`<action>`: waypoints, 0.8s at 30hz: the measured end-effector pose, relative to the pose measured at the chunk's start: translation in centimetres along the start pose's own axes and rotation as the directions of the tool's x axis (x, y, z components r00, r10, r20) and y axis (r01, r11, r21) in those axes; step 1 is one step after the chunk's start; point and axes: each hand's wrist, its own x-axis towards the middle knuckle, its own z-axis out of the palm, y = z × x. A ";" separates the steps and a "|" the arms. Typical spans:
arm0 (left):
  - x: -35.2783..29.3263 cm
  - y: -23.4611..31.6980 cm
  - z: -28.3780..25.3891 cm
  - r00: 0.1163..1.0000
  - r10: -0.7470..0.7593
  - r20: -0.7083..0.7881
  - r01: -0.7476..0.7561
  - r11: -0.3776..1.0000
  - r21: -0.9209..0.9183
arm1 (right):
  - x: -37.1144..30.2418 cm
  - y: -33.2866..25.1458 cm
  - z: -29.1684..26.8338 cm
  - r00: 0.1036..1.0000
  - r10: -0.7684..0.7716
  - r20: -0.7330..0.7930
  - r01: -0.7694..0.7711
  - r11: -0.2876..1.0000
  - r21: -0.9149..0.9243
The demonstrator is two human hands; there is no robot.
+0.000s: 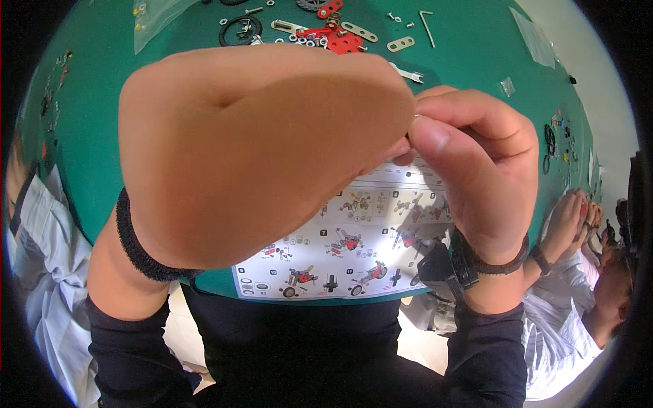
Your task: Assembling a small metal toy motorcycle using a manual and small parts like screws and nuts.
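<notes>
My left hand (265,149) is held up close, its side and wrist covering much of the table. Most of its fingers are hidden; the tips that show are curled in beside my right fingers. My right hand (486,149) pinches with thumb and forefinger at the edge of the left. A tiny pale glint shows between those fingertips, too small to name. Whatever the left fingers hold is out of sight. Below both hands lies a printed instruction sheet (313,279) with pictures of a toy motorbike. An open-ended wrench (410,75) lies partly behind the left hand.
On the green table (469,61), beyond my hands, are red perforated metal parts (343,42), silver strips (401,44), nuts, screws, a black tyre ring (239,30) and a hex key (427,28). A clear plastic bag (160,20) lies far left. Other people (564,272) sit at both sides.
</notes>
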 end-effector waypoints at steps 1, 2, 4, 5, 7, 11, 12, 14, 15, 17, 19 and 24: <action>0.1 0.0 0.0 1.000 0.000 0.001 0.000 1.000 0.000 | 0.1 0.0 0.1 1.000 0.000 -0.001 0.000 1.000 0.000; 0.2 0.1 0.0 1.000 -0.004 0.005 0.004 1.000 0.007 | 0.2 0.0 0.3 1.000 0.008 -0.004 -0.008 1.000 0.008; 0.4 0.2 -0.1 1.000 -0.008 0.008 0.008 1.000 0.017 | 0.3 -0.1 0.4 1.000 0.014 -0.007 -0.014 1.000 0.017; 0.5 0.1 -0.1 0.999 0.050 0.014 -0.051 0.997 0.057 | 0.3 -0.1 0.2 0.999 0.033 -0.003 -0.033 0.999 0.015; 0.8 -0.4 -0.1 0.986 0.163 0.031 -0.166 0.978 0.129 | 0.3 0.0 0.1 0.999 0.055 -0.003 -0.054 0.998 0.011; 0.9 -0.8 0.2 0.959 0.281 0.027 -0.281 0.941 0.189 | 0.4 0.1 0.3 0.994 0.100 -0.050 -0.101 0.995 -0.020; 1.0 -0.5 0.2 0.956 0.294 -0.006 -0.288 0.939 0.187 | 0.4 -0.1 0.4 0.992 0.113 -0.061 -0.112 0.994 0.014; 1.0 -0.6 0.2 0.958 0.287 -0.019 -0.280 0.945 0.167 | 0.3 -0.3 0.3 0.994 0.099 -0.043 -0.098 0.995 0.019; 1.2 -0.5 0.2 0.961 0.275 -0.033 -0.268 0.953 0.144 | 0.3 -0.2 0.1 0.996 0.090 -0.027 -0.089 0.996 0.026; 1.9 0.6 -1.1 0.970 0.226 0.091 -0.241 0.948 0.210 | 0.2 -0.2 -0.2 0.996 0.082 -0.024 -0.082 0.997 0.005; 2.0 1.1 -1.5 0.964 0.166 0.209 -0.221 0.935 0.278 | 0.3 -0.1 -0.2 0.997 0.075 -0.021 -0.076 0.997 -0.017; 2.4 1.1 -1.0 0.956 0.176 0.234 -0.248 0.913 0.324 | 0.6 -0.4 -0.1 0.995 0.092 -0.049 -0.092 0.996 -0.002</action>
